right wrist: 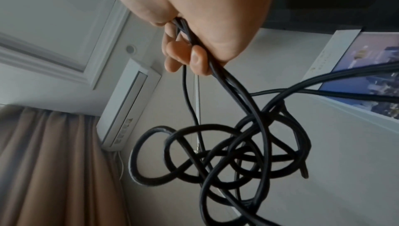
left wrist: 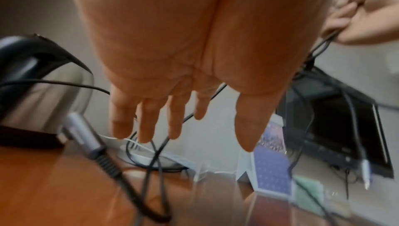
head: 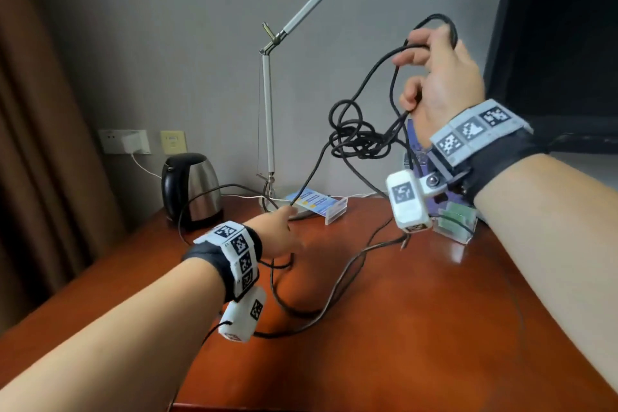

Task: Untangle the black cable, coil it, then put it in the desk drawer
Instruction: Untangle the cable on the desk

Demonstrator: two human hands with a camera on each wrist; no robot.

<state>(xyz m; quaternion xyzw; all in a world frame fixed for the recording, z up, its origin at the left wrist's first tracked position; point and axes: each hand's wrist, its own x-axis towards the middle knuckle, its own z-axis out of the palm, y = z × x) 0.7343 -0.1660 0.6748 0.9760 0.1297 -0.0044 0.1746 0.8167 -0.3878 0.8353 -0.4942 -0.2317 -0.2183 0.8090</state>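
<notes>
I see one wooden desk (head: 418,328), with one lamp (head: 267,110) at its back edge and one kettle (head: 190,187) to the left of the lamp's base. Two small clear card stands sit on the desk, one (head: 334,209) by the lamp base and one (head: 456,222) under my right wrist. There is one black cable (head: 354,134), and most of it is off the desk: a knotted bunch of loops hangs in the air just below and left of my right hand (head: 441,77), while loose lengths trail down and run across the desktop. My right hand is raised high, fingers curled round several strands of the cable. My left hand (head: 281,231) is low over the desk with fingers spread straight and holding nothing; one strand descends from the knot to right at its fingertips (left wrist: 146,137), though I cannot tell if they touch it.
</notes>
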